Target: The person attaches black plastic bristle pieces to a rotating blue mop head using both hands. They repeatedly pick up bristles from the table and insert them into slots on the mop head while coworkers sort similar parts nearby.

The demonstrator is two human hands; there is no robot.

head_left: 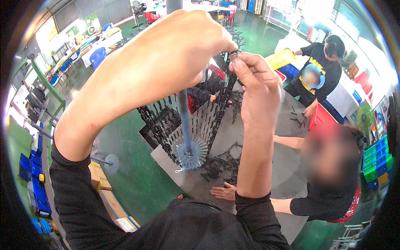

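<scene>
My left hand (206, 35) is raised at the top of the view, back of the hand toward me, with the fingers curled over and mostly hidden. Against its fingertips, my right hand (260, 77) pinches a small dark piece (235, 53) between thumb and fingers. Its exact kind is too small to make out. Just below both hands hang long strings of small black parts (202, 123), fanned around a grey-blue pole (183, 121). A toothed metal disc (191, 155) circles the pole's lower end.
Loose black parts (223, 168) lie in heaps on the grey table (287, 164). A co-worker (329, 166) sits close on my right, arms over the table. Farther back, another person (321, 71) holds a yellow basket (281, 59) beside a red tray (321, 116).
</scene>
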